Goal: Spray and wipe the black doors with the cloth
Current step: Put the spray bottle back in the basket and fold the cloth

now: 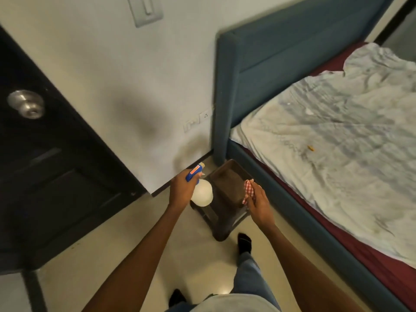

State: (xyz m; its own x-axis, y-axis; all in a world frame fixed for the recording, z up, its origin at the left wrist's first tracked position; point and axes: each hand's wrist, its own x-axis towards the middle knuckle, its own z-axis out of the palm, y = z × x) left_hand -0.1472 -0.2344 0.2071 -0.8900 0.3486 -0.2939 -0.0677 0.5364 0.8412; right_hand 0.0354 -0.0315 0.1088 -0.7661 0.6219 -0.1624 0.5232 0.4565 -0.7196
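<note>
A black door [51,176] with a round metal knob [26,104] fills the left side of the head view. My left hand [182,189] grips a white spray bottle [202,195] by its blue trigger head, nozzle pointing up toward the wall. My right hand [258,202] holds a red-and-white checked cloth [248,190]. Both hands hover above a small dark stool [225,183] by the bed, to the right of the door and apart from it.
A bed with a blue headboard [270,64] and a rumpled pale sheet [337,143] takes up the right side. White wall with sockets [198,122] lies between door and bed. My feet in dark socks stand on the pale floor [112,255].
</note>
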